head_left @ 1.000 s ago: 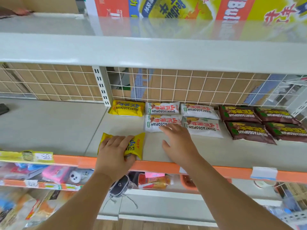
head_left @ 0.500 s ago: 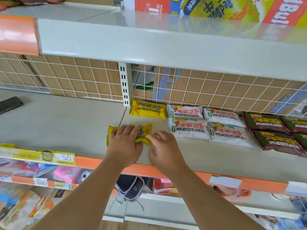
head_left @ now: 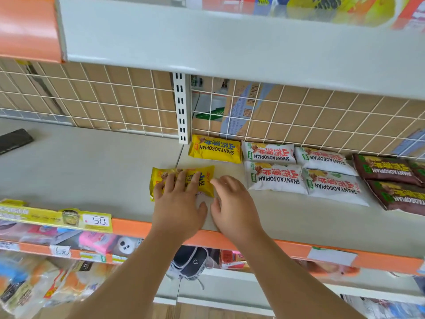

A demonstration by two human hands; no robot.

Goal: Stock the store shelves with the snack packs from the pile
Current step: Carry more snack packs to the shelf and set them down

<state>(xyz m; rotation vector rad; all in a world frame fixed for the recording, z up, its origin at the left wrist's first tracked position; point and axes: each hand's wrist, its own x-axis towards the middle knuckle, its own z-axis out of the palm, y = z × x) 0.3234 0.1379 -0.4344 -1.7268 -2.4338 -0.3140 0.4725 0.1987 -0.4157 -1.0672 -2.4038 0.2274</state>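
Observation:
A yellow snack pack lies flat on the grey shelf, in front of another yellow pack at the back grid. My left hand rests on the front pack with straight fingers pressing its top. Beside it, my right hand has relaxed fingers reaching to the pack's right edge and holds nothing. To the right lie several white packs in two rows, then several brown packs.
A dark phone lies at the shelf's far left. A white upright post and wire grid back the shelf. An orange price rail runs along the front edge, with a yellow tag. Lower shelves hold assorted goods.
My left hand has pushed the yellow pack further back on the shelf. My right hand left the white packs and came over to the yellow pack's right edge.

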